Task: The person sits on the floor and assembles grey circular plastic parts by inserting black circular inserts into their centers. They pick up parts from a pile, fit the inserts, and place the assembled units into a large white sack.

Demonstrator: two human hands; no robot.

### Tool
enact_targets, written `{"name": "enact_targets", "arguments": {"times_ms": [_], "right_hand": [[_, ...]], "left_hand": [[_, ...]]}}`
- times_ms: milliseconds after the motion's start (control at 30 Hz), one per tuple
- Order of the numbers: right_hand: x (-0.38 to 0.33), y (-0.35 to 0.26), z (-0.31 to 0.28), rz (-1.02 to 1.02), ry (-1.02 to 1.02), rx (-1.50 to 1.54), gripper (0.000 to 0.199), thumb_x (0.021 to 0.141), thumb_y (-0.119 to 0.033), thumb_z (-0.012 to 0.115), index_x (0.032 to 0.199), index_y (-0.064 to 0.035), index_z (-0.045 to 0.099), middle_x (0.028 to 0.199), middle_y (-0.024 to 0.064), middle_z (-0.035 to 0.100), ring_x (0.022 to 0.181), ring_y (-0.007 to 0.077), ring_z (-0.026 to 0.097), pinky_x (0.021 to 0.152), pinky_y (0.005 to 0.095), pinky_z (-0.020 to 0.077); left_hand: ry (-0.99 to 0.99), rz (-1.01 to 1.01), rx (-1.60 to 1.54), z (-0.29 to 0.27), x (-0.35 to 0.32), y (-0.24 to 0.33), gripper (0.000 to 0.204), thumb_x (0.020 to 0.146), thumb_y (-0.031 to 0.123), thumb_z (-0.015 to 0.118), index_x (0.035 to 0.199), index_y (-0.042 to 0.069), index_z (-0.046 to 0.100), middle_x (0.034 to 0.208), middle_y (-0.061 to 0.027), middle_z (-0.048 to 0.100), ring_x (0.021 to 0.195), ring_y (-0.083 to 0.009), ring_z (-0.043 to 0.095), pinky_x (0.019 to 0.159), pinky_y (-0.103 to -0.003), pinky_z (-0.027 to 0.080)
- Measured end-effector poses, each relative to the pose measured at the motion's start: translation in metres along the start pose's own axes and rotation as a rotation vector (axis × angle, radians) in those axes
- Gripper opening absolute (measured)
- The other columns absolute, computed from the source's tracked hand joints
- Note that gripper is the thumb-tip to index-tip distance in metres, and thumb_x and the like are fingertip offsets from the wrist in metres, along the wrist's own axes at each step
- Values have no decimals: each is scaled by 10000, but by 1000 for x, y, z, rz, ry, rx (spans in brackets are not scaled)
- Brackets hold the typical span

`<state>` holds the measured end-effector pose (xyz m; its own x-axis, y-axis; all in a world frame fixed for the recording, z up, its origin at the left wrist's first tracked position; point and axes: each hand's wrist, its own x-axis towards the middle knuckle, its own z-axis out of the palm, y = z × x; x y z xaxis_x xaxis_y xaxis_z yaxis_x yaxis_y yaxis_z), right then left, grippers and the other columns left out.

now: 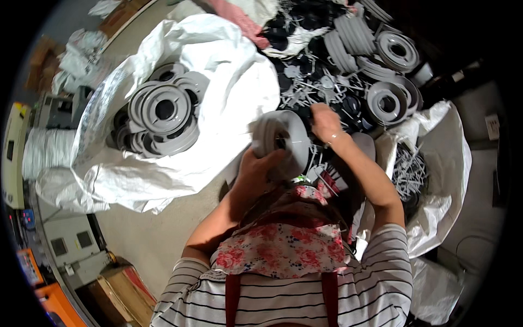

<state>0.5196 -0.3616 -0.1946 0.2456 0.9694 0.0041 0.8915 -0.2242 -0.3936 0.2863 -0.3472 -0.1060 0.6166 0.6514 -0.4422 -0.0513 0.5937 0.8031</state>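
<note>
Left hand [260, 166] grips a stack of grey plastic spool discs [283, 140] from below, fingers curled up over the near rim and thumb side pressed against the hub; the stack stands on edge, its flat face turned toward the white sack. Right hand [325, 121] sits just beyond the stack's far edge, fingers closed down into the pile of loose parts [327, 87]; what it pinches, if anything, cannot be told, as the fingertips are buried among dark and grey pieces. The stack's lower edge is hidden behind the left palm, so the disc count is unreadable. The large white sack [229, 71] lies open to the person's left, holding more grey discs [163, 111] piled flat. Further discs [389, 101] lie in the pile's far right part, mixed with thin grey sprue sticks. A second white bag [447, 163] at right holds more sticks, partly in shadow. Floor [147, 234] is bare pale concrete; cardboard boxes [122, 294] and machine casings sit along the left rim, blurred by the lens.
</note>
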Motion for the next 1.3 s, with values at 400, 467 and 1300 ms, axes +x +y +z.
{"name": "enact_targets", "arguments": {"times_ms": [400,467,1300], "right_hand": [[-68,-49,-78,-239,45,424,726,636,-175,772,1272,-32,451,1113,199,461,1051,361,490,905,385,431],[-68,-54,-79,-228,4,402,704,636,-175,768,1253,-28,461,1088,199,462,1042,369,488,890,384,439],[-67,-60,-47,218,-89,927,524,690,-368,779,886,87,607,686,120,632,566,191,633,546,279,520]], "left_hand": [[-180,32,-223,9,6,-25,280,899,120,544,1100,-74,538,934,-143,648,833,-233,661,735,-329,548],[-175,44,-214,18,-2,-12,323,899,147,552,1125,-82,520,941,-152,641,832,-245,656,741,-341,549],[-17,177,320,3,-3,-22,383,740,113,722,1064,-24,571,923,-60,648,802,-110,616,704,-258,515]]}}
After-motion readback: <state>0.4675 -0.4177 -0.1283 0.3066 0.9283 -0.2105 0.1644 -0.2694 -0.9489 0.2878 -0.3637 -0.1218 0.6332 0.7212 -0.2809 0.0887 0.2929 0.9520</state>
